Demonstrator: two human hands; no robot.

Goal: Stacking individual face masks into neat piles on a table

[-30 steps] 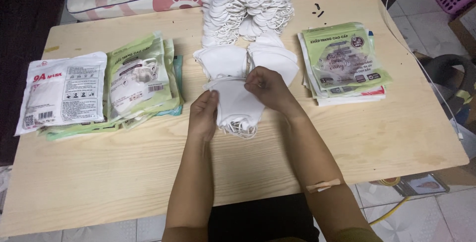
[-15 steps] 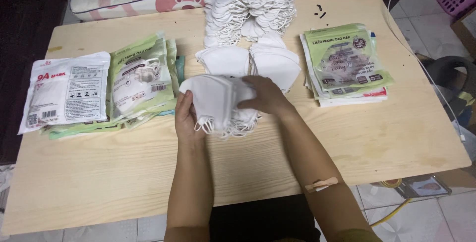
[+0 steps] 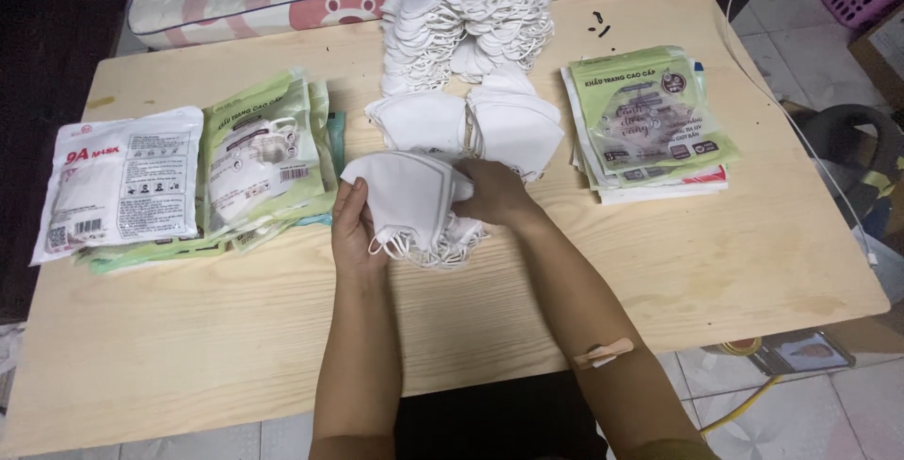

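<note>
Fingers (image 3: 353, 210) of our left hand (image 3: 352, 234) and right hand (image 3: 494, 194) are closed around a small stack of folded white fabric face masks (image 3: 410, 198) above the pale wooden table (image 3: 716, 262).

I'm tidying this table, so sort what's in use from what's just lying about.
In use:
- left hand and right hand, both with a grip on the small stack of folded white fabric face masks

Lying about:
- loose white mask heap
- two flat white mask piles
- green-and-white packet stack, left
- green printed packet stack, right
- pale wooden table
</note>
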